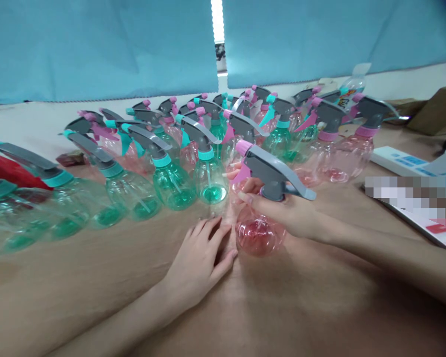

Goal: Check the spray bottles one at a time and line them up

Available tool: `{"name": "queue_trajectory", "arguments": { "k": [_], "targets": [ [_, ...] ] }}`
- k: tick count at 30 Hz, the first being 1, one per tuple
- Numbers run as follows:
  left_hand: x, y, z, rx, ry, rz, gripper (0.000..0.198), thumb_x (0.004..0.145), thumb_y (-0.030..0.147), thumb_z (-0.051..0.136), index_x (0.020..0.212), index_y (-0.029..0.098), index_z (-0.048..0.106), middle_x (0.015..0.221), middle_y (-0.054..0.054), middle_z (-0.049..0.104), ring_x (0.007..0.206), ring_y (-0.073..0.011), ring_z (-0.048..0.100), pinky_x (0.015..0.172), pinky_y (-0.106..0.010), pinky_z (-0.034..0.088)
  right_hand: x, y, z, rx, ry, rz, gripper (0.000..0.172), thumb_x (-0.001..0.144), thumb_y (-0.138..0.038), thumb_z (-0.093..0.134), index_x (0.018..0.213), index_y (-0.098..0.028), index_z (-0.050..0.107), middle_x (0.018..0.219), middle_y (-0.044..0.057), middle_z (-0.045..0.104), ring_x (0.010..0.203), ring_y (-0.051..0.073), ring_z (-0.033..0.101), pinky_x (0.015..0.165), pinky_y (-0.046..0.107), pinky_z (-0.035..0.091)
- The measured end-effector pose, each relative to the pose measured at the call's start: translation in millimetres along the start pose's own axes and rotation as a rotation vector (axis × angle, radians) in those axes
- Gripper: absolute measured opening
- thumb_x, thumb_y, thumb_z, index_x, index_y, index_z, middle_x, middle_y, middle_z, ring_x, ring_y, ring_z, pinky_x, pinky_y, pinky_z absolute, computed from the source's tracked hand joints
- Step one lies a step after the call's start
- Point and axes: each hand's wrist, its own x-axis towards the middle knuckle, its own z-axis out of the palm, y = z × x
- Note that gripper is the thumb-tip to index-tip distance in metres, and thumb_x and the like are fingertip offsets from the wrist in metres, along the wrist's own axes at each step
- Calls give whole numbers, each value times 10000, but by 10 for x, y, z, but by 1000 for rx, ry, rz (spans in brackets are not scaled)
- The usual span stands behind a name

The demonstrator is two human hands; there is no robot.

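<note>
My right hand [278, 206] is closed round the neck of a pink spray bottle [258, 235], under its grey trigger head with a pink nozzle and trigger. The bottle stands upright on the wooden table [215, 317]. To its left, my left hand [204, 253] lies on the tabletop with its fingers apart, holding nothing; its thumb is close to the bottle's base. Just beyond the left fingers stand a clear spray bottle with a teal collar [211, 181] and a green spray bottle [174, 186].
Several more green and pink spray bottles [134, 193] crowd the middle and left. A labelled plastic bottle [353, 89] and a cardboard box [436, 111] stand at the back right. A white box [401, 158] and a partly blurred-out flat device [434, 233] lie at right. Blue sheeting [96, 49] covers the back.
</note>
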Motion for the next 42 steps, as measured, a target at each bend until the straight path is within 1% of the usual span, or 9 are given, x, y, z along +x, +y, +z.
{"name": "queue_trajectory", "arguments": {
  "k": [6, 15, 22, 27, 32, 35, 42],
  "targets": [
    [-1, -1, 10, -8, 5, 5, 379, 947, 352, 507, 1270, 154, 524, 1342, -157, 507, 1220, -328, 458, 1001, -522, 384, -7, 6, 10, 11, 8, -15, 109, 832, -325, 536, 816, -217, 538, 846, 22, 587, 843, 188, 583, 845, 397, 479],
    [1, 5, 1, -2, 6, 1, 383, 941, 352, 518, 1268, 153, 527, 1342, -155, 512, 1218, -330, 459, 993, -519, 394, 4, -7, 13, 3, 5, -7, 146, 824, -349, 520, 813, -209, 559, 862, 44, 612, 873, 218, 589, 879, 465, 473],
    [-3, -4, 10, -9, 15, 10, 381, 937, 344, 522, 1258, 140, 539, 1328, -160, 520, 1205, -335, 469, 989, -524, 395, -6, 49, 11, 30, -12, -6, 114, 852, -333, 536, 838, -220, 552, 855, 20, 595, 865, 187, 584, 860, 396, 481],
    [3, 0, 4, -16, 3, 2, 388, 940, 354, 517, 1267, 147, 537, 1331, -159, 518, 1213, -335, 461, 992, -523, 391, -10, 79, 8, 39, 12, 13, 119, 845, -337, 556, 878, -223, 554, 906, 25, 607, 895, 191, 586, 887, 402, 476],
    [4, 3, -2, -22, 3, -1, 386, 939, 349, 517, 1271, 154, 533, 1339, -151, 513, 1211, -331, 464, 995, -520, 388, -10, 67, -2, 35, -29, 25, 145, 856, -357, 535, 851, -215, 566, 901, 34, 611, 924, 207, 586, 913, 431, 468],
    [-3, -2, -2, -24, 7, -4, 380, 941, 352, 513, 1267, 158, 533, 1336, -149, 513, 1210, -329, 465, 989, -514, 394, -9, 63, -3, 35, -42, 12, 132, 871, -345, 524, 852, -220, 561, 891, 25, 609, 915, 198, 587, 903, 415, 472],
    [1, -3, 1, -20, 11, -3, 375, 942, 360, 501, 1272, 181, 515, 1338, -140, 517, 1227, -328, 454, 989, -522, 394, -11, 74, 6, 38, -2, 1, 93, 858, -311, 545, 848, -220, 564, 884, 18, 603, 890, 186, 580, 898, 398, 467]
  ]
}}
